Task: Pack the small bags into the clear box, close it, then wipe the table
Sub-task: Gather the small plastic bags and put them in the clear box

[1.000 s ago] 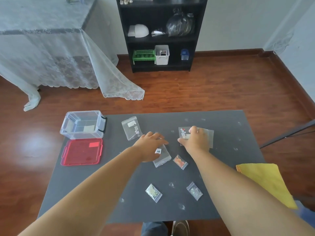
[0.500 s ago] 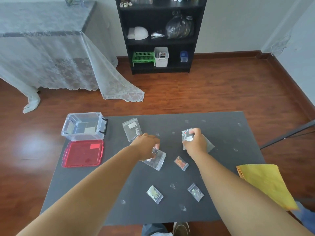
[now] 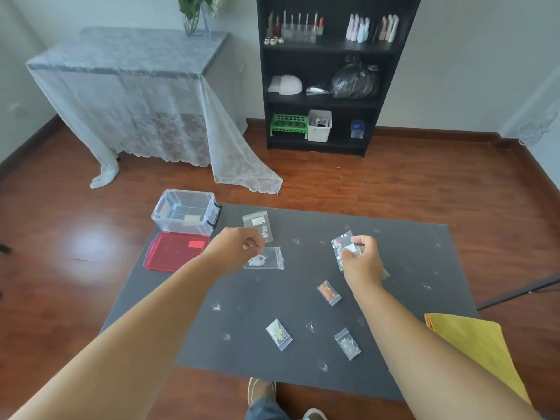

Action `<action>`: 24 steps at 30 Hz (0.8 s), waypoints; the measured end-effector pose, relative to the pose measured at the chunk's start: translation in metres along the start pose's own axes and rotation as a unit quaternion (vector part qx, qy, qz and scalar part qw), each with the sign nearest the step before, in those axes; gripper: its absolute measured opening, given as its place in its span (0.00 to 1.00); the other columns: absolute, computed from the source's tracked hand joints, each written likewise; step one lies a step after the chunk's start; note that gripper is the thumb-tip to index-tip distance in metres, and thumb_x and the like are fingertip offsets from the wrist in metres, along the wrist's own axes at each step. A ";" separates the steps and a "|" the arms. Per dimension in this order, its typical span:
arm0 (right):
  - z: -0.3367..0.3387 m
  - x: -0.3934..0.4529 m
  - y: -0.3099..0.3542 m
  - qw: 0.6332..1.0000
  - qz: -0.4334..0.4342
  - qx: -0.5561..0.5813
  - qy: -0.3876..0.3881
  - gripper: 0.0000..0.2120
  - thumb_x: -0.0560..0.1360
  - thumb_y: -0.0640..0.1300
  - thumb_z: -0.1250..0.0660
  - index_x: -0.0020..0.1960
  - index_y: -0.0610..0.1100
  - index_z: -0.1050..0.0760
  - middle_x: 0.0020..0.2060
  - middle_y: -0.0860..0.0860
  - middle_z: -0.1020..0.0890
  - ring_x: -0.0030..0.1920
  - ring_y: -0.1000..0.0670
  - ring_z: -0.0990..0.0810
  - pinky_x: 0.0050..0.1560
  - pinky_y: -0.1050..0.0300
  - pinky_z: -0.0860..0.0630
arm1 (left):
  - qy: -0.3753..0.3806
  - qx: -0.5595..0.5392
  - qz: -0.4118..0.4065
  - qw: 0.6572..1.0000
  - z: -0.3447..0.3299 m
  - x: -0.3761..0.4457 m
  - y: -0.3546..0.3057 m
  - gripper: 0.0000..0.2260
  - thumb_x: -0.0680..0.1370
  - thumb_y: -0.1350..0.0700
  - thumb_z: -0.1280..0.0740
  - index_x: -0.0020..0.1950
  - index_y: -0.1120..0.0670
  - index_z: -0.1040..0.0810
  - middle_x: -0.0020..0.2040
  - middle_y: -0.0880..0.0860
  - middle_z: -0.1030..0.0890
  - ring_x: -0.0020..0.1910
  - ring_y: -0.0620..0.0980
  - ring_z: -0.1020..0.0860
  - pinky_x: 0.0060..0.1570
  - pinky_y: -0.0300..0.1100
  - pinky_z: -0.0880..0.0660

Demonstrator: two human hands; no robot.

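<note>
My left hand (image 3: 235,250) pinches a clear bag of white beads (image 3: 266,259), lifted just above the dark table (image 3: 409,262). My right hand (image 3: 362,259) grips another clear bag with red-and-white bits (image 3: 339,245), raised off the table. The open clear box (image 3: 185,212) stands at the far left corner, its red lid (image 3: 175,251) lying flat in front of it. Loose bags remain on the table: one with a white label (image 3: 259,224), an orange one (image 3: 329,292), a pale green one (image 3: 278,334), and a clear one (image 3: 348,343).
A yellow cloth (image 3: 478,347) hangs over the table's right near corner. Small clear scraps dot the tabletop. Beyond the table are a wooden floor, a black shelf unit (image 3: 327,74) and a lace-covered table (image 3: 127,86). My shoe (image 3: 260,392) shows below the near edge.
Both hands have closed on bags and lifted them. The left hand with its bag has moved left and farther, toward the box. The view has tilted upward.
</note>
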State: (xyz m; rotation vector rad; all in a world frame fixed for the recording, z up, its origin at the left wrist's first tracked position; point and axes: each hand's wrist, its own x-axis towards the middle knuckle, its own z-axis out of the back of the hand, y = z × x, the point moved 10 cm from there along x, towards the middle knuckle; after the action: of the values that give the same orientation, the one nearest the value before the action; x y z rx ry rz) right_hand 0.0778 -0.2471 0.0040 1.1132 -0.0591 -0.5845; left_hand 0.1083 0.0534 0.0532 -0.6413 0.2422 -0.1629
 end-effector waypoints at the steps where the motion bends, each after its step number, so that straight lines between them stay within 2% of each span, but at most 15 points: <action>1: -0.006 -0.004 0.007 1.000 0.005 0.014 0.014 0.11 0.74 0.41 0.37 0.52 0.55 0.30 0.42 0.60 0.26 0.34 0.51 0.23 0.32 0.57 0.33 | -0.020 -0.001 0.006 1.000 0.011 -0.005 0.004 0.06 0.74 0.57 0.32 0.43 0.46 0.20 0.41 0.43 0.19 0.42 0.39 0.21 0.43 0.37 0.24; 3: -0.022 -0.013 0.023 0.998 0.022 0.031 0.044 0.12 0.73 0.42 0.36 0.52 0.56 0.30 0.43 0.58 0.23 0.35 0.50 0.21 0.32 0.57 0.33 | -0.059 -0.004 0.024 0.998 0.035 -0.013 0.014 0.06 0.75 0.58 0.33 0.44 0.47 0.19 0.42 0.43 0.18 0.39 0.36 0.22 0.38 0.33 0.25; 6: -0.048 -0.027 0.049 0.994 0.052 0.041 0.082 0.10 0.72 0.42 0.35 0.50 0.56 0.27 0.43 0.58 0.22 0.39 0.52 0.20 0.35 0.57 0.29 | -0.114 0.009 0.043 0.993 0.074 -0.022 0.028 0.07 0.75 0.59 0.34 0.45 0.48 0.19 0.43 0.43 0.18 0.44 0.44 0.21 0.45 0.43 0.23; 9: -0.075 -0.038 0.073 0.989 0.081 0.044 0.116 0.05 0.73 0.46 0.34 0.46 0.54 0.23 0.44 0.60 0.19 0.44 0.57 0.21 0.38 0.58 0.27 | -0.180 0.034 0.044 0.982 0.119 -0.021 0.044 0.06 0.75 0.59 0.34 0.45 0.49 0.20 0.44 0.42 0.19 0.46 0.48 0.22 0.44 0.43 0.26; 12: -0.096 -0.041 0.095 0.985 0.102 0.037 0.134 0.02 0.73 0.48 0.32 0.42 0.55 0.22 0.41 0.63 0.18 0.44 0.63 0.21 0.38 0.61 0.29 | -0.228 0.077 0.057 0.969 0.154 -0.008 0.070 0.04 0.76 0.57 0.34 0.46 0.50 0.19 0.50 0.46 0.19 0.53 0.54 0.27 0.50 0.46 0.30; 15: -0.115 -0.037 0.117 0.983 0.115 0.025 0.138 0.04 0.73 0.48 0.31 0.41 0.55 0.20 0.37 0.67 0.18 0.41 0.67 0.22 0.38 0.62 0.29 | -0.221 0.099 0.094 0.966 0.167 0.013 0.104 0.05 0.76 0.55 0.34 0.47 0.47 0.20 0.53 0.47 0.20 0.56 0.57 0.29 0.56 0.50 0.32; 18: -0.131 -0.033 0.135 0.983 0.127 0.026 0.130 0.04 0.73 0.48 0.31 0.41 0.56 0.20 0.38 0.67 0.18 0.41 0.65 0.22 0.38 0.63 0.29 | -0.192 0.121 0.111 0.968 0.162 0.032 0.129 0.08 0.76 0.57 0.38 0.47 0.45 0.21 0.52 0.44 0.20 0.59 0.56 0.30 0.53 0.48 0.38; 22: -0.156 -0.038 0.149 0.980 0.139 0.038 0.136 0.07 0.74 0.45 0.32 0.41 0.57 0.20 0.38 0.65 0.18 0.36 0.64 0.21 0.30 0.73 0.30 | -0.159 0.138 0.104 0.972 0.153 0.047 0.153 0.09 0.77 0.58 0.40 0.48 0.44 0.23 0.52 0.42 0.20 0.58 0.55 0.32 0.52 0.48 0.41; 24: -0.166 -0.039 0.149 0.981 0.137 0.028 0.138 0.08 0.74 0.44 0.33 0.41 0.57 0.20 0.38 0.64 0.17 0.38 0.61 0.21 0.33 0.70 0.28 | -0.154 0.138 0.098 0.973 0.154 0.052 0.162 0.09 0.77 0.58 0.40 0.48 0.45 0.24 0.52 0.42 0.20 0.58 0.55 0.32 0.52 0.49 0.41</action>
State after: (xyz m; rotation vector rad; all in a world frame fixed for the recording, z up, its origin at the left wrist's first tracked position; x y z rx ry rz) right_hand 0.1613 -0.0451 0.0653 1.2072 0.0129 -0.1803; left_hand 0.2118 0.2573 0.0652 -0.3562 -0.0190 0.0931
